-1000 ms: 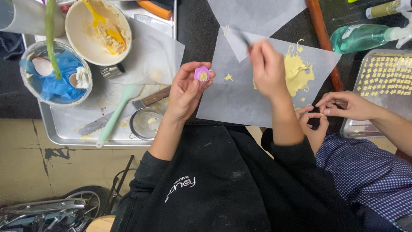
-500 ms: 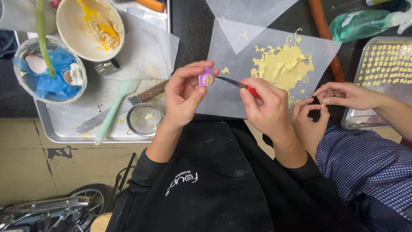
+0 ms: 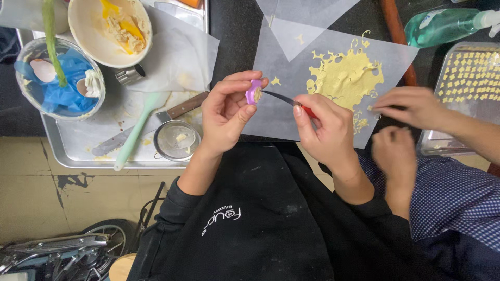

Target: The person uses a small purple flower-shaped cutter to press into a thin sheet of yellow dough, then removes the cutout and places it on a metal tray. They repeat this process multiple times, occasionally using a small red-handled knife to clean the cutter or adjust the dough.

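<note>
My left hand (image 3: 225, 112) pinches a small purple cutter (image 3: 253, 92) with a bit of yellow dough in it, held above the edge of a sheet of baking paper (image 3: 284, 117). My right hand (image 3: 324, 127) grips a thin dark-bladed tool with a red handle (image 3: 284, 98), and its tip touches the cutter. A rolled patch of yellow dough (image 3: 348, 78) full of cut-out holes lies on the paper just beyond my right hand.
A metal tray (image 3: 73, 151) on the left carries a bowl with yellow batter (image 3: 110, 28), a glass bowl with blue gloves (image 3: 58, 78), a green spatula (image 3: 136, 130), a knife and a small sieve (image 3: 176, 139). Another person's hands (image 3: 411, 106) work beside a tray of dough pieces (image 3: 469, 78). A green spray bottle (image 3: 442, 25) lies behind.
My right hand came back from the dough sheet to the cutter with the tool. The view has shifted so the dough patch shows more. The other person's hand moved toward the dough.
</note>
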`<state>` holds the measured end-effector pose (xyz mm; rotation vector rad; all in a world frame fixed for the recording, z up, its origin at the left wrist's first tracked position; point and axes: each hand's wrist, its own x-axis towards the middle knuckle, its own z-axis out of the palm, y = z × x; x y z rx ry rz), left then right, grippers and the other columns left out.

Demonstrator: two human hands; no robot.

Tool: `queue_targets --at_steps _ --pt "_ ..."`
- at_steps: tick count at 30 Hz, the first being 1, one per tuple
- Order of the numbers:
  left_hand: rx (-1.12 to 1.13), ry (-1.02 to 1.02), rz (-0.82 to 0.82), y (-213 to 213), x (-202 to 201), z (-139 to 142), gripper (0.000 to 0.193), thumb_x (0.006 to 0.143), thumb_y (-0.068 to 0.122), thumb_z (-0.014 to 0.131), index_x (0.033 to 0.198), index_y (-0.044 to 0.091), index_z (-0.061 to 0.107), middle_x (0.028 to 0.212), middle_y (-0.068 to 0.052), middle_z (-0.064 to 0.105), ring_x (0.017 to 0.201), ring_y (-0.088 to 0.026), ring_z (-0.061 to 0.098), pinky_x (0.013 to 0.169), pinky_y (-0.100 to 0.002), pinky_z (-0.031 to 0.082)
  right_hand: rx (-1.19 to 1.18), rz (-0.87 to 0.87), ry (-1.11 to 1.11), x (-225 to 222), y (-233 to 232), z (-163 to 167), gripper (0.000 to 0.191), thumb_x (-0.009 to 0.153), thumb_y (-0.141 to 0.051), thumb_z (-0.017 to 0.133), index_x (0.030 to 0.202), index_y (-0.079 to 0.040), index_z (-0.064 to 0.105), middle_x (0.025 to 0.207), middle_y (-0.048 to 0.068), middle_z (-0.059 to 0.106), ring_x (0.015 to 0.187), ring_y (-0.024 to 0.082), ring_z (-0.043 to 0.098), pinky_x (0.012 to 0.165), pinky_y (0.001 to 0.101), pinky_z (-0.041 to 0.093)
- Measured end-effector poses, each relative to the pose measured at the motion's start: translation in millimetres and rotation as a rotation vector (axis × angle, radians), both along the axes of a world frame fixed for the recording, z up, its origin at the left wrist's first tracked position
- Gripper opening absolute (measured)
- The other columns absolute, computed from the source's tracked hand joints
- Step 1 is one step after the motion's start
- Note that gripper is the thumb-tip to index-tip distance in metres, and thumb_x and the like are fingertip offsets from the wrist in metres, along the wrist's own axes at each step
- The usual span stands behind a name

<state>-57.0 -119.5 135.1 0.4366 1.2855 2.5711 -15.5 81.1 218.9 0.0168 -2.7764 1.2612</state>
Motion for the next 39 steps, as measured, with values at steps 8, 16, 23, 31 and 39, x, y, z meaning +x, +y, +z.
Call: queue_targets --at_steps 8,16,23,31,39 --pt "-0.041 0.012 -0.01 0 2 0 0.032 0.105 -0.007 0.064 0.134 0.002 0.055 0.147 -0.016 0.051 0.137 -0.029 0.057 0.116 -0.039 0.051 -0.041 -0.011 0.003 4 -2 -3 0.008 0.102 -0.003 0.066 0.107 0.002 0.067 0.088 0.009 0.068 0.068 0.012 0.063 0.06 0.0244 0.046" --pt "-0.021 0.019 -0.016 0 1 0 0.031 0.106 -0.005 0.063 0.135 0.002 0.054 0.147 -0.016 0.052 0.136 -0.029 0.058 0.118 -0.04 0.05 -0.164 -0.041 -0.104 11 4 -12 0.008 0.101 -0.004 0.065 0.107 0.001 0.068 0.079 0.004 0.063 0.062 0.008 0.052 0.057 0.0226 0.039" --pt "-0.022 -0.005 -0.036 2 0 1 0.032 0.107 -0.002 0.063 0.137 0.001 0.053 0.148 -0.017 0.051 0.136 -0.029 0.059 0.118 -0.04 0.05 -0.303 -0.022 -0.085 15 13 -22 0.011 0.102 -0.005 0.066 0.11 0.002 0.066 0.082 -0.001 0.061 0.07 0.004 0.053 0.062 0.0201 0.041" --pt "0.004 -0.048 -0.162 15 4 5 0.033 0.108 0.0 0.062 0.14 -0.001 0.053 0.145 -0.016 0.053 0.131 -0.024 0.061 0.115 -0.036 0.051 -0.543 -0.139 -0.103 5 -2 -30 0.02 0.098 -0.001 0.072 0.118 0.001 0.07 0.074 -0.009 0.051 0.067 -0.001 0.041 0.06 0.0173 0.032" --pt "0.014 -0.144 -0.167 16 4 5 0.034 0.108 0.005 0.063 0.139 0.0 0.052 0.144 -0.015 0.054 0.127 -0.019 0.062 0.108 -0.033 0.055 -0.64 -0.096 -0.075 -1 -4 -36 0.013 0.102 -0.003 0.073 0.111 0.002 0.066 0.077 -0.005 0.056 0.068 0.0 0.045 0.061 0.019 0.033"
